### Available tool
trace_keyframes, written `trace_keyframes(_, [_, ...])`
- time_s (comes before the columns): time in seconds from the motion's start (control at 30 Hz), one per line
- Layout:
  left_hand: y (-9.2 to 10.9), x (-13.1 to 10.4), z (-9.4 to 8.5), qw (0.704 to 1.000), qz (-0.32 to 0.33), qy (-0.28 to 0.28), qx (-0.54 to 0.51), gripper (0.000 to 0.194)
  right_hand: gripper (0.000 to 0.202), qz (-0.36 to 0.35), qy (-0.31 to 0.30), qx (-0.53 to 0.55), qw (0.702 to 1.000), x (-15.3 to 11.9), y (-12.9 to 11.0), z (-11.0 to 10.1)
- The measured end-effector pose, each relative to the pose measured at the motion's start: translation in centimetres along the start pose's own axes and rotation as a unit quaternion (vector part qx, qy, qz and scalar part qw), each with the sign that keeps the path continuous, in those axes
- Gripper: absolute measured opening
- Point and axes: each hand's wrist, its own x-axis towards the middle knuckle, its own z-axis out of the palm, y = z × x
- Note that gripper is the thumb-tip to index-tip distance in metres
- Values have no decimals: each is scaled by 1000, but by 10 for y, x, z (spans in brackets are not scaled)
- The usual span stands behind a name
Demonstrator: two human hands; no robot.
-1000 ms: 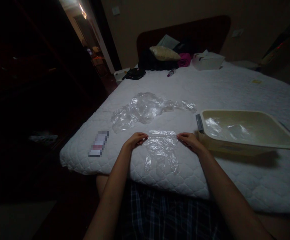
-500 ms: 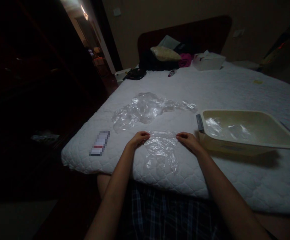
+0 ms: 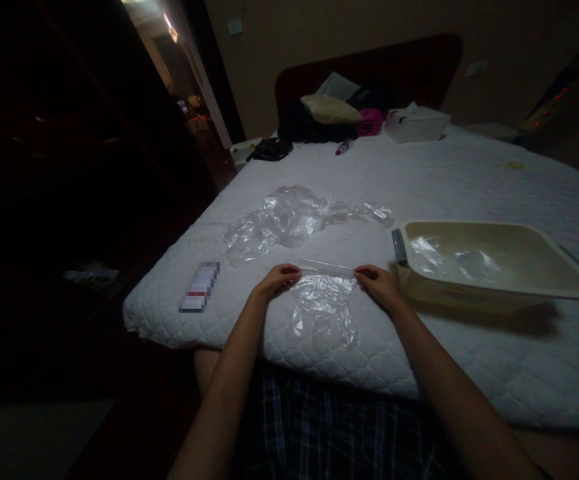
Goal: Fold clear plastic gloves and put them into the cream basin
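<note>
A small clear plastic bag (image 3: pixel 324 297) lies on the white quilted bed (image 3: pixel 339 370) near its front edge. My left hand (image 3: pixel 283 279) pinches the upper left corner of this bag, and my right hand (image 3: pixel 372 280) pinches the upper right corner. Between them the top edge is stretched straight, while the lower part spreads crumpled toward me. Beyond my hands a larger crumpled clear plastic sheet (image 3: pixel 289 217) rests on the bed. To the right stands a cream plastic basin (image 3: pixel 499 303) with clear plastic inside.
A blurred-out flat object (image 3: pixel 199 287) lies left of my hands. Toward the headboard (image 3: pixel 419 67) are a white box (image 3: pixel 418 124), a pink roll (image 3: pixel 370 122), a pale cushion (image 3: pixel 332 109) and a black bag (image 3: pixel 272 149). A small yellow item (image 3: pixel 514 165) is at the far right.
The bag's top edge between my hands looks straighter and flatter than before. Both hands keep their pinch and have barely moved.
</note>
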Motion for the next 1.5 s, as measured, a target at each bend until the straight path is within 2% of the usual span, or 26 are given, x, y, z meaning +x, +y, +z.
trace_keyframes(0.2, [-6,2,3,999,32,35,10,32,34,-19,10,-27,999,-5,-4,1])
trace_keyframes(0.33, [-7,3,3,999,47,29,-1,29,23,-43,27,-49,997,-8,-7,3])
trace_keyframes(0.5, [-3,-1,4,999,33,35,5,28,14,-90,37,-67,993,-9,-9,3])
trace_keyframes(0.8, [1,-9,10,998,25,50,-21,36,12,-152,12,-96,984,-12,-4,2])
trace_keyframes(1.0, [2,-16,10,997,52,54,-27,43,25,-156,13,-132,979,-19,-2,4])
trace_keyframes(1.1, [1,-19,9,995,75,69,-13,43,24,-194,22,-173,965,-24,-3,5])
trace_keyframes(1.37, [-10,-20,8,985,111,135,2,35,21,-301,28,-295,907,-37,-6,7])
trace_keyframes(1.5, [-12,-26,9,965,149,206,59,31,23,-318,15,-306,897,-40,-5,6])
